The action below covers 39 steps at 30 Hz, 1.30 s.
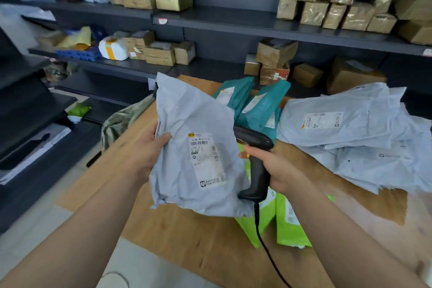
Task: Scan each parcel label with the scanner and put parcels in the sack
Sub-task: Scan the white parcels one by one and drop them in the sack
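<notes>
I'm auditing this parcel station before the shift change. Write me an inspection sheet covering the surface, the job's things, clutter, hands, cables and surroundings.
Surface: wooden table, largely covered by parcels.
Job's things: grey parcel held up with its label facing the camera; black scanner beside it; grey parcel pile at right; teal parcels behind; green parcels under the scanner; olive cloth, possibly the sack, at the table's left edge.
Clutter: small dark object at the left edge, unclear.
Hands: left hand grips the grey parcel; right hand grips the scanner handle.
Cables: scanner cable trails toward the frame's bottom.
Surroundings: dark shelves holding taped cardboard boxes.
</notes>
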{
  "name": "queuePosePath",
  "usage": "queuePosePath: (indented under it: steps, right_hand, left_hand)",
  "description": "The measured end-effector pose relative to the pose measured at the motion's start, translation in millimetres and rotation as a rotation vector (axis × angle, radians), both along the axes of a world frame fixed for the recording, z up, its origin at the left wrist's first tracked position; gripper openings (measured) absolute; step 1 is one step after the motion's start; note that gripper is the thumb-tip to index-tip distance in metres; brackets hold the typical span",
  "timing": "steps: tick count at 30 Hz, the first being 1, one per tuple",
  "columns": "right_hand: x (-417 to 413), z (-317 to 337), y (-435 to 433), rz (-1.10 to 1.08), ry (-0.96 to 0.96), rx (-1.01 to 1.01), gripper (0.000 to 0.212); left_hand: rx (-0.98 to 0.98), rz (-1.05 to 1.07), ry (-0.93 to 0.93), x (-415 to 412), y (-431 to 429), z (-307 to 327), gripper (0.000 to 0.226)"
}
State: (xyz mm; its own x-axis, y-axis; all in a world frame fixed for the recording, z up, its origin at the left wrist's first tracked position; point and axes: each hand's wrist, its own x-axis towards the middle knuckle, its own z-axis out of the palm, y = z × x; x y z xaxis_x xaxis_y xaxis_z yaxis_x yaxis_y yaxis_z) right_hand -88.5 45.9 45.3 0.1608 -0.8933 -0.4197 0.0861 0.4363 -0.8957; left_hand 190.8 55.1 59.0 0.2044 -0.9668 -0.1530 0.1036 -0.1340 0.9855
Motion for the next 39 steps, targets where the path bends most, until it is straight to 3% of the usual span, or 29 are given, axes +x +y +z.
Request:
queuePosePath:
  steps: [5, 11, 15, 20, 26, 39]
  right_hand:
    - [95, 3, -14, 0.138, -0.045, 0.136, 0.027]
    - [247, 17, -26, 0.179, -0.151, 0.128, 0.019]
    - [345, 26, -35, 0.17, -0.1, 0.07, 0.031]
    - [444, 27, -57, 0.133, -0.108, 0.036, 0.031]
    - [519, 9, -120, 0.071, -0.105, 0.025, 0.032]
    - [606, -53, -246, -0.08, -0.033, 0.102, 0.026]
  left_hand:
    - [-0.032, 0.112, 0.064, 95, 0, 22, 0.032]
    - [-0.024, 0.165, 0.045, 239, 2, 38, 0.033]
    - [0.042, 0.201, -0.09, 336, 2, 45, 0.03]
    - [0.104, 0.168, -0.183, 426, -16, 44, 0.032]
    - [0.171, 0.108, -0.202, 501, -78, 18, 0.052]
    - [0.214, 0.009, -0.398, 579, -242, -36, 0.033]
